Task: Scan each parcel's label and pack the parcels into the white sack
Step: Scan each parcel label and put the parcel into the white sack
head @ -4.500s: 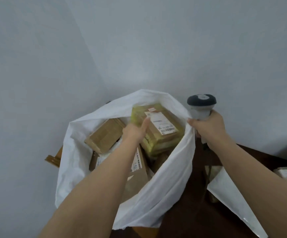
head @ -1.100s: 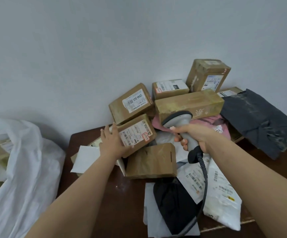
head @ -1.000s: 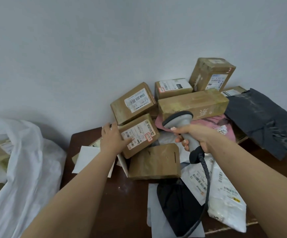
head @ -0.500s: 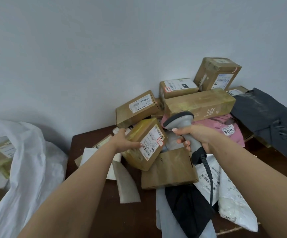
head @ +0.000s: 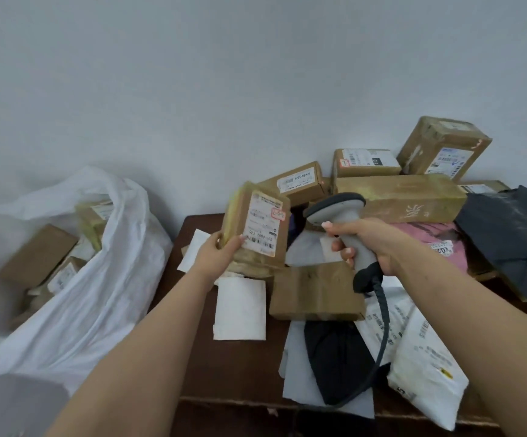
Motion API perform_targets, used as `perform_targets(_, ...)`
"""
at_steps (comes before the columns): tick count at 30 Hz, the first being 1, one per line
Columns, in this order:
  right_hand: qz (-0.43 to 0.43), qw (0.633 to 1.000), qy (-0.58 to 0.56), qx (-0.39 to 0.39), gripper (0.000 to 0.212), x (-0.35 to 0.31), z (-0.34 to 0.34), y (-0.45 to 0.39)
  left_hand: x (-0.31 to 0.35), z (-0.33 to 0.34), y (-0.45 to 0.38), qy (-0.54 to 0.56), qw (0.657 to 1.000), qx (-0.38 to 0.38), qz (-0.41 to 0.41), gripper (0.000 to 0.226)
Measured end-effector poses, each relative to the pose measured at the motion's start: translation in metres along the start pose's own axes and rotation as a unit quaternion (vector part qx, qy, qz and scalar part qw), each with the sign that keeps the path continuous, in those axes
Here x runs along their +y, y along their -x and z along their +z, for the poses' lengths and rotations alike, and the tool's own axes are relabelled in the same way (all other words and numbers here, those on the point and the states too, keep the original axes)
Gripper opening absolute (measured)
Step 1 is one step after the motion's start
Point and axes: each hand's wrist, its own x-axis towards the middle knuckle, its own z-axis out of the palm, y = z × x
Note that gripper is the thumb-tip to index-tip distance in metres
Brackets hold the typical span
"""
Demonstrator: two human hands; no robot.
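Both hands were gripping: the left hand (head: 216, 252) clasped a taped cardboard parcel (head: 257, 230) upright above the brown table (head: 237, 367), label facing the barcode scanner (head: 342, 227) clenched in the right hand (head: 366, 239). The white sack (head: 76, 298) lay open at left, parcels inside.

Dark brown bench (head: 240, 367), loaded.
Directly on it: white paper sheets (head: 240, 309), a flat brown box (head: 315, 294), white mailer bags (head: 426, 373), a black bag (head: 334, 364), stacked cardboard parcels (head: 397, 197).
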Motion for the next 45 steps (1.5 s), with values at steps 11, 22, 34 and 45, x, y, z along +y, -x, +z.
perform_targets(11,-0.104,0.978,0.139,-0.112,0.023,-0.024,0.029,0.078,0.017,-0.017,0.076,0.232,0.96,0.151,0.046,0.052)
perform_targets(22,-0.15,0.971,0.135,-0.126,0.029,-0.036,0.025,0.108,0.034,-0.026,0.105,0.237,0.947,0.202,0.078,0.083)
perform_targets(34,-0.151,0.969,0.134,-0.142,0.021,-0.038,0.034,0.104,0.026,-0.04,0.103,0.252,0.939,0.212,0.096,0.066)
perform_targets(45,-0.106,0.976,0.131,-0.141,0.027,-0.03,0.116,0.07,-0.004,-0.095,0.096,0.207,0.962,0.18,-0.011,0.077)
